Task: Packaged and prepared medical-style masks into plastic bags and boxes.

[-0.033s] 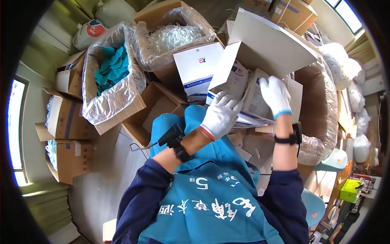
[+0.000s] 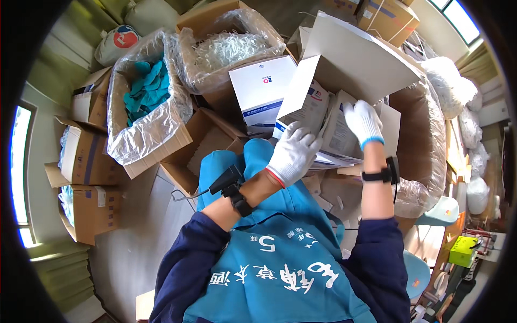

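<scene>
A white cardboard box [image 2: 299, 89] with blue trim stands with its flaps up in front of my knees. White printed packets [image 2: 313, 105] are packed upright inside it. My left hand [image 2: 293, 153], in a white knitted glove with a red cuff, lies at the box's near side with its fingers bent over the edge. Its fingertips touch the box wall near the packets. In a matching glove with a blue cuff, my right hand [image 2: 364, 123] reaches into the box. Its fingers are curled down at a white packet [image 2: 340, 129]; the fingertips are partly hidden.
Left of the white box stands a closed white box [image 2: 264, 86]. Plastic-lined cartons hold teal pieces [image 2: 146, 89] and clear shredded strips [image 2: 229, 49]. An open brown carton [image 2: 188, 142] sits by my left knee; a large lined carton [image 2: 417, 129] is on the right.
The view has shifted very slightly. Both hands stay at the box, with the right hand a touch further left.
</scene>
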The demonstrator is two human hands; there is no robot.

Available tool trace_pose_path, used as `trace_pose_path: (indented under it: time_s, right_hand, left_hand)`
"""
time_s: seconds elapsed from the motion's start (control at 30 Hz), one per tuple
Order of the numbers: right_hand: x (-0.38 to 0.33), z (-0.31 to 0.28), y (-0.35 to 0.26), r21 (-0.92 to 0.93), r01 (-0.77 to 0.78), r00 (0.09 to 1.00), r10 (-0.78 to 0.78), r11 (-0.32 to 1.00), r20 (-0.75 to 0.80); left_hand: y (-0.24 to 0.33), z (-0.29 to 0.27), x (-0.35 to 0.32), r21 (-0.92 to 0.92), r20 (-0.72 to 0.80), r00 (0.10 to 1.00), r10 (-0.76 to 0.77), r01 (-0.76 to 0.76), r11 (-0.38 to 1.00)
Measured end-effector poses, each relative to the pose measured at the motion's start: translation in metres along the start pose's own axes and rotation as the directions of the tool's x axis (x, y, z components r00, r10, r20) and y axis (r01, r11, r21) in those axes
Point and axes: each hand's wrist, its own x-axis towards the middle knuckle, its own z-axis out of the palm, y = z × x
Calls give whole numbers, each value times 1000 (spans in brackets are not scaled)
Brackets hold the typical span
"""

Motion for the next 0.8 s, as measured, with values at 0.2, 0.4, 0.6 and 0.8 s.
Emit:
trace_pose_path:
  time_s: [0.2,0.4,0.6,0.8]
  right_hand:
    - [46,20,-23,276,-230,955,163,933,248]
    - [92,69,-17,-118,344,921,-310,932,236]
    - [64,41,5,88,-54,958,26,995,287]
    - [60,45,10,-42,4,959,8,999,285]
  left_hand:
    - [-2,4,-29,-45,-24,996,86,-87,995]
    - [2,7,-33,-8,-13,996,86,-86,996]
    - [0,11,-38,-18,-52,995,85,-86,996]
    - [4,13,-37,-17,-18,998,67,-68,998]
